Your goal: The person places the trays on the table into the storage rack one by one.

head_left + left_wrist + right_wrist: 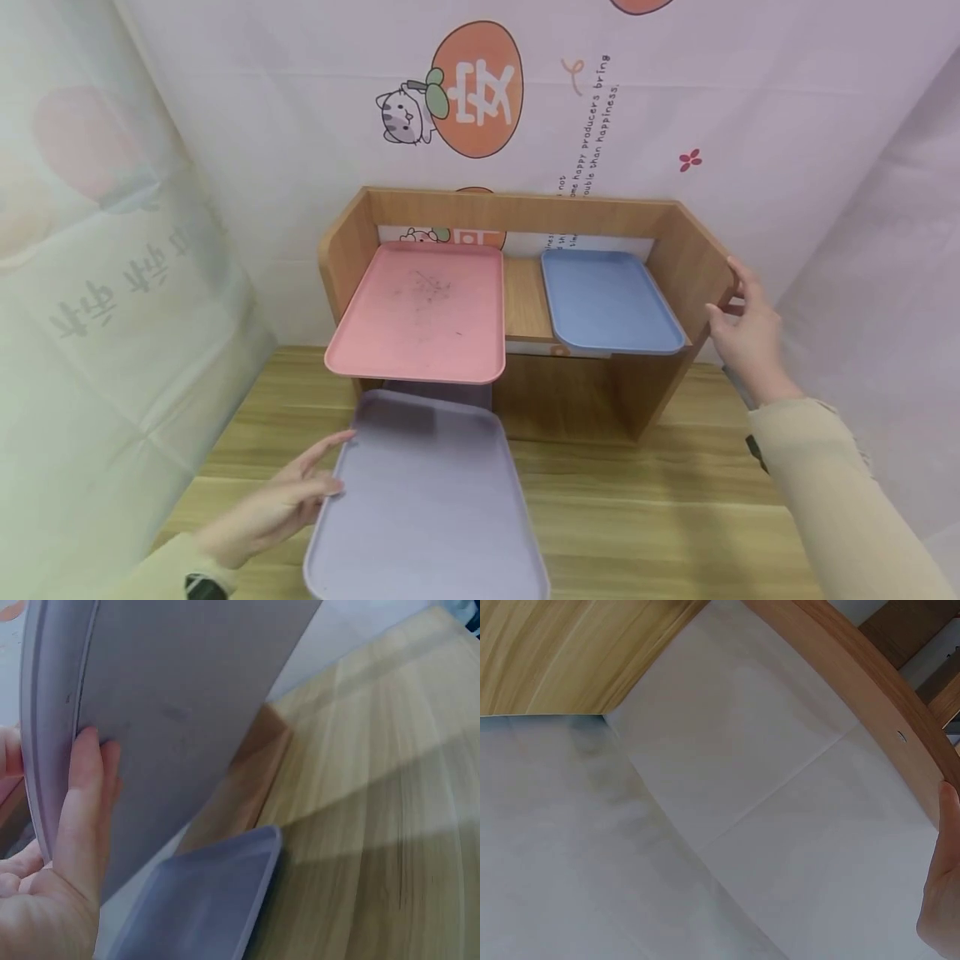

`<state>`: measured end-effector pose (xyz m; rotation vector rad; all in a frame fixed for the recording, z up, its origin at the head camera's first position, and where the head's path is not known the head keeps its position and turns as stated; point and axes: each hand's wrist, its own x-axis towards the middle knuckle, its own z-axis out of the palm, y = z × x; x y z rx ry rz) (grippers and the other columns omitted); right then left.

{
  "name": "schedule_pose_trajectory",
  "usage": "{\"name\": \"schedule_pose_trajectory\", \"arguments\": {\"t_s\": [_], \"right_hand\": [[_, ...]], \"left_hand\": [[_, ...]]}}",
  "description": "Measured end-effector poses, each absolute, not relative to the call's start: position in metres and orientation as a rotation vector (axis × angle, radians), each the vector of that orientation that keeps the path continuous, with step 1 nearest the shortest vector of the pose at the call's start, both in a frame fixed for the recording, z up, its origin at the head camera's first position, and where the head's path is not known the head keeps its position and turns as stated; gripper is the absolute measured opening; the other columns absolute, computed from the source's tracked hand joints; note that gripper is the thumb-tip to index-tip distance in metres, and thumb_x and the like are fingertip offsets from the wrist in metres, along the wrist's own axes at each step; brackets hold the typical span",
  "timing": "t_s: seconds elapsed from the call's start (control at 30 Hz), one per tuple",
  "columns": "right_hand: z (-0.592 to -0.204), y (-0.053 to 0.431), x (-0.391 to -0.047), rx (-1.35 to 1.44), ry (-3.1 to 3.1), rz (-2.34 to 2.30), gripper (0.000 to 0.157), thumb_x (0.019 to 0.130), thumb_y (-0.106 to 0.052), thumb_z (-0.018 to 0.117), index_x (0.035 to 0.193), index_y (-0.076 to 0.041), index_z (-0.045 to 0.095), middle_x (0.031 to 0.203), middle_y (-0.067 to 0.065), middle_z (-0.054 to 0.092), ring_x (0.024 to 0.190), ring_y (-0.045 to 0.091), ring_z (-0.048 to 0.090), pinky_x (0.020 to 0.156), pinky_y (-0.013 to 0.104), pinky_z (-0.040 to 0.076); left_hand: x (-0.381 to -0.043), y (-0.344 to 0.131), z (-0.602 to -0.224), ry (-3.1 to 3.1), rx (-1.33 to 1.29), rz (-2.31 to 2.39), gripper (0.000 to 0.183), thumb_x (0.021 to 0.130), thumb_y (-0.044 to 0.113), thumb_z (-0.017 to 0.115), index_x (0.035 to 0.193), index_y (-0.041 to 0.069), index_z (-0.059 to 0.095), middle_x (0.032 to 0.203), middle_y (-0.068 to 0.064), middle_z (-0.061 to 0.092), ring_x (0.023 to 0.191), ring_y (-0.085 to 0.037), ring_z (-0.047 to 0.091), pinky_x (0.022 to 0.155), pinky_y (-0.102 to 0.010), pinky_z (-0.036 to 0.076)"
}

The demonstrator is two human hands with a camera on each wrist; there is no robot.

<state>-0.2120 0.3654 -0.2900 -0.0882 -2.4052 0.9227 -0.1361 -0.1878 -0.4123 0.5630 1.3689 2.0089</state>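
Observation:
My left hand point(277, 504) holds a light purple tray point(427, 496) by its left edge, in front of a wooden shelf. The left wrist view shows fingers point(88, 795) flat against the underside of this tray point(180, 690). Another purple tray point(210, 900) sits on the lower level, mostly hidden in the head view beneath a pink tray point(427, 317). That pink tray lies on the upper level at left, its front jutting out. My right hand point(750, 342) grips the front edge of the shelf's right side panel point(686, 262), thumb inside.
A smaller blue tray point(611, 300) lies on the upper level at right, beside the side panel. The shelf stands on a wood-grain table point(622, 508). White printed cloth point(300, 125) hangs behind and on both sides.

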Motion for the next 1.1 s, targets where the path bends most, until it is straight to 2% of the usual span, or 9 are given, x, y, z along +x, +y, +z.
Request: {"name": "schedule_pose_trajectory", "arguments": {"t_s": [0.07,0.13,0.23,0.3,0.37,0.53,0.63,0.83,1.1], "right_hand": [[-0.292,0.366,-0.212,-0.082,-2.400,0.920,0.069,0.090,-0.001,0.052,0.150,-0.018,0.023,0.127,0.035,0.047,0.105,0.053,0.054,0.055,-0.004,0.031],[-0.293,0.366,-0.213,-0.075,-2.400,0.913,0.069,0.090,-0.001,0.052,0.150,-0.018,0.023,0.126,0.036,0.048,0.104,0.053,0.054,0.055,-0.004,0.031],[-0.293,0.367,-0.213,-0.070,-2.405,0.903,0.069,0.090,-0.001,0.053,0.150,-0.018,0.023,0.126,0.036,0.048,0.103,0.053,0.054,0.055,-0.003,0.031],[-0.293,0.367,-0.214,-0.069,-2.407,0.894,0.069,0.090,-0.001,0.053,0.149,-0.019,0.024,0.126,0.035,0.049,0.103,0.052,0.055,0.055,-0.003,0.031],[-0.292,0.367,-0.214,-0.071,-2.405,0.890,0.069,0.090,-0.001,0.053,0.149,-0.019,0.024,0.126,0.035,0.049,0.104,0.052,0.055,0.055,-0.002,0.031],[-0.293,0.369,-0.214,-0.078,-2.407,0.898,0.069,0.091,-0.003,0.053,0.150,-0.020,0.023,0.126,0.035,0.049,0.105,0.052,0.054,0.055,-0.002,0.031],[-0.293,0.370,-0.214,-0.079,-2.402,0.919,0.069,0.091,-0.002,0.053,0.150,-0.020,0.023,0.126,0.035,0.048,0.105,0.052,0.054,0.056,-0.002,0.031],[-0.291,0.370,-0.214,-0.073,-2.386,0.906,0.068,0.090,-0.001,0.053,0.149,-0.020,0.025,0.124,0.034,0.050,0.103,0.051,0.055,0.056,-0.002,0.031],[-0.292,0.369,-0.215,-0.089,-2.420,0.913,0.069,0.092,-0.004,0.052,0.151,-0.020,0.021,0.127,0.035,0.047,0.107,0.052,0.053,0.056,-0.002,0.031]], "left_hand": [[-0.137,-0.171,-0.413,1.371,0.554,2.008,0.060,0.091,-0.004,0.046,0.137,0.035,0.037,0.085,0.009,0.062,0.080,-0.003,0.063,0.081,-0.027,0.056],[-0.138,-0.153,-0.416,1.362,0.529,2.009,0.063,0.090,-0.003,0.049,0.142,0.026,0.032,0.082,0.009,0.062,0.077,-0.003,0.062,0.078,-0.025,0.056],[-0.140,-0.129,-0.423,1.352,0.469,2.004,0.074,0.087,-0.003,0.054,0.149,0.011,0.015,0.084,0.006,0.062,0.076,-0.004,0.063,0.077,-0.024,0.056],[-0.142,-0.114,-0.429,1.348,0.431,2.005,0.081,0.086,-0.004,0.055,0.149,0.006,0.005,0.086,0.003,0.063,0.077,-0.006,0.064,0.078,-0.025,0.057],[-0.145,-0.100,-0.435,1.351,0.403,2.002,0.085,0.085,-0.004,0.056,0.150,0.006,0.001,0.089,0.000,0.062,0.077,-0.007,0.064,0.078,-0.026,0.057],[-0.156,-0.068,-0.452,1.418,0.334,1.960,0.087,0.085,-0.005,0.058,0.152,0.011,0.005,0.084,0.001,0.059,0.072,-0.007,0.064,0.074,-0.026,0.057],[-0.163,-0.047,-0.462,1.472,0.304,1.937,0.086,0.085,-0.005,0.058,0.152,0.015,0.009,0.083,0.000,0.059,0.070,-0.009,0.064,0.075,-0.031,0.058],[-0.169,-0.009,-0.486,1.550,0.258,1.963,0.083,0.082,-0.012,0.056,0.151,0.015,0.017,0.086,-0.008,0.060,0.074,-0.015,0.064,0.076,-0.040,0.058],[-0.168,0.015,-0.507,1.596,0.212,1.963,0.081,0.084,-0.013,0.056,0.151,0.016,0.021,0.083,-0.010,0.060,0.066,-0.013,0.061,0.068,-0.035,0.058]]}}
